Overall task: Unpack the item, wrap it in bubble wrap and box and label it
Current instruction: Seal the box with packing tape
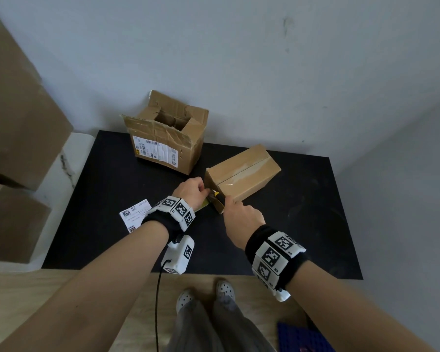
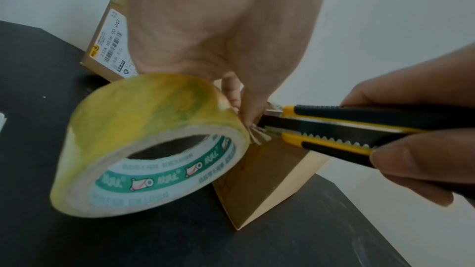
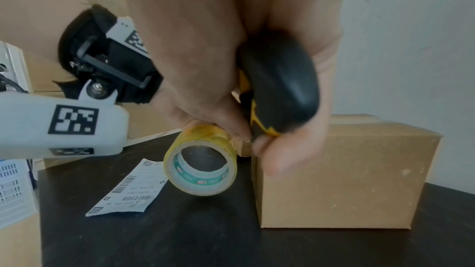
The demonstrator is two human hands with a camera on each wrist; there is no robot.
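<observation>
A smooth, taped cardboard box (image 1: 241,171) sits on the matte black surface (image 1: 112,194). The left wrist view shows the glossy yellowish tape roll (image 2: 144,145), mostly hidden from the head camera. The left hand (image 1: 189,190) pinches the tape by the box's near corner; the right hand (image 1: 241,217) grips a yellow-black utility knife (image 2: 347,129).

black wristbands (image 1: 258,240), white tag blocks (image 1: 178,208), grey trousers (image 1: 214,326)

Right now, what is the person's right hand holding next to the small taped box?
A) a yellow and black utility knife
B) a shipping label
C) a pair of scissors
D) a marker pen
A: the right hand grips a yellow and black utility knife, its tip at the tape stretched between the tape roll and the small box.
</observation>
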